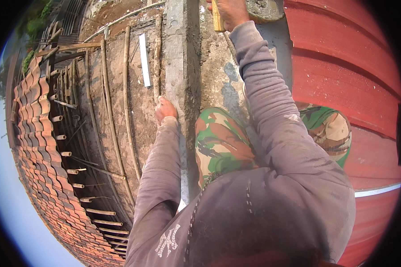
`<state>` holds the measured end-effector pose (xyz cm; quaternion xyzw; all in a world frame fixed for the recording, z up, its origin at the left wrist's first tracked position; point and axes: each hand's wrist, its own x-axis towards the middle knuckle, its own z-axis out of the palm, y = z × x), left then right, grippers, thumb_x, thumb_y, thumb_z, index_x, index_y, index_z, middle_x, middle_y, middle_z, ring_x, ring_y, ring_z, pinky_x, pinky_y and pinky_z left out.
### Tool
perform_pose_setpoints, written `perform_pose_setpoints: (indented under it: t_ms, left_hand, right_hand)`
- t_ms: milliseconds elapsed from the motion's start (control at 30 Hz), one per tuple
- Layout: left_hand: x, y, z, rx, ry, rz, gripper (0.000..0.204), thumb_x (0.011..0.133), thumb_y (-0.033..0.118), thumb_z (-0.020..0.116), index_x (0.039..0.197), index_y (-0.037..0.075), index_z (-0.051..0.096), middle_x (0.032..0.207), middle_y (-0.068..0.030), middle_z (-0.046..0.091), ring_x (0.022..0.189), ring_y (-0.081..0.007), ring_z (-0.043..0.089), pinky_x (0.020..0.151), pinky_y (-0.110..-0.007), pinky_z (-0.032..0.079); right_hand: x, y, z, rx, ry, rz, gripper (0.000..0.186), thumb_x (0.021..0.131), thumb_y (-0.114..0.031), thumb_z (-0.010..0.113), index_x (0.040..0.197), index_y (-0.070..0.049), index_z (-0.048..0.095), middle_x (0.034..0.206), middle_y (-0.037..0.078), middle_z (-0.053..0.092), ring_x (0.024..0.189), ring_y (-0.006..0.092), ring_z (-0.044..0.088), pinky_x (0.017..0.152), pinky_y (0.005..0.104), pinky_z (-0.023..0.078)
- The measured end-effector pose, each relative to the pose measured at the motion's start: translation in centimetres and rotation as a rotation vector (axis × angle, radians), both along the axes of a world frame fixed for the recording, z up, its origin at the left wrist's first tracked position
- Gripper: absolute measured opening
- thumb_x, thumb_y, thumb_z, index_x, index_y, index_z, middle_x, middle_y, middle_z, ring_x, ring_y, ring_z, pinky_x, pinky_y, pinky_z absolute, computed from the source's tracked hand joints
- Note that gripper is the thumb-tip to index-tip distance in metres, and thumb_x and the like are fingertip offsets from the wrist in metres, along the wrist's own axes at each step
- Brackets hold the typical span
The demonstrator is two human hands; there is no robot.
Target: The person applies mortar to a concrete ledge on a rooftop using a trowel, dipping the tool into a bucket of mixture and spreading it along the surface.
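Note:
My right hand [231, 13] is closed round a light wooden handle [217, 18] at the top edge. The rest of that tool lies out of view, so its kind does not show. My left hand [165, 110] is curled at the left side of a grey concrete beam [176, 49]. Its fingers are partly hidden, and what they grip cannot be made out. Just above this hand ends a thin wooden pole [157, 53]. My camouflage-clad knees [223, 142] are bent between the beam and red roofing sheets.
Ridged red roofing [338, 58] slopes along the right. Left of the beam, a drop shows bamboo poles [107, 93] and a white metal strip [145, 60]. An orange tiled roof [35, 124] lies farther left. Rough mortar [214, 66] covers the ledge before me.

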<state>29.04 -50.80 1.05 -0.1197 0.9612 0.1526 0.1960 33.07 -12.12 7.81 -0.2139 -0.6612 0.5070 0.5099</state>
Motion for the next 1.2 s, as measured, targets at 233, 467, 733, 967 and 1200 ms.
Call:
perform_pose_setpoints:
  t_ms: [233, 467, 733, 967, 1200]
  left_hand:
    - [0.0, -0.3, -0.6, 0.053, 0.029, -0.043, 0.069, 0.103, 0.053, 0.037, 0.126, -0.004, 0.068, 0.126, -0.03, 0.066, 0.118, -0.0487, 0.062, 0.104, -0.053, 0.048]
    - [0.8, 1.5, -0.2, 0.008, -0.045, 0.006, 0.068, 0.103, 0.054, 0.036, 0.127, -0.001, 0.068, 0.124, -0.0283, 0.068, 0.116, -0.0466, 0.064, 0.103, -0.052, 0.049]
    - [1.0, 0.5, 2.0, -0.035, -0.002, 0.015, 0.071, 0.103, 0.056, 0.033, 0.128, 0.0, 0.068, 0.13, -0.0284, 0.065, 0.122, -0.0462, 0.061, 0.106, -0.052, 0.047]
    - [-0.5, -0.7, -1.2, -0.007, -0.035, -0.007, 0.072, 0.102, 0.057, 0.034, 0.129, -0.001, 0.067, 0.131, -0.0282, 0.065, 0.123, -0.0457, 0.061, 0.107, -0.052, 0.046]
    - [0.2, -0.2, -0.2, 0.051, 0.052, -0.006, 0.074, 0.103, 0.055, 0.032, 0.122, -0.007, 0.068, 0.126, -0.0329, 0.064, 0.122, -0.0499, 0.059, 0.106, -0.053, 0.045]
  right_hand:
    - [7.9, 14.3, -0.7, -0.284, -1.125, -0.194, 0.041, 0.096, -0.035, 0.052, 0.084, 0.001, 0.067, 0.068, 0.013, 0.064, 0.058, 0.0221, 0.064, 0.054, 0.0378, 0.049]
    - [6.7, 22.3, -9.1, -0.024, -1.804, 0.051, 0.04, 0.097, -0.028, 0.049, 0.122, -0.004, 0.068, 0.125, 0.016, 0.065, 0.112, 0.0334, 0.062, 0.094, 0.046, 0.049]
    - [9.6, 16.8, -7.9, -1.102, -0.727, 0.161, 0.025, 0.095, -0.034, 0.057, 0.086, -0.011, 0.062, 0.066, 0.001, 0.055, 0.051, 0.0131, 0.05, 0.046, 0.0303, 0.045]
    - [8.6, 12.8, -8.6, -1.019, -0.316, 0.036, 0.032, 0.092, -0.039, 0.062, 0.09, -0.008, 0.065, 0.07, 0.005, 0.06, 0.052, 0.018, 0.057, 0.047, 0.0352, 0.048]
    - [6.9, 9.9, -6.1, -1.097, 0.087, 0.124, 0.035, 0.101, -0.037, 0.058, 0.101, -0.003, 0.065, 0.076, 0.006, 0.06, 0.057, 0.0166, 0.057, 0.052, 0.0344, 0.049]
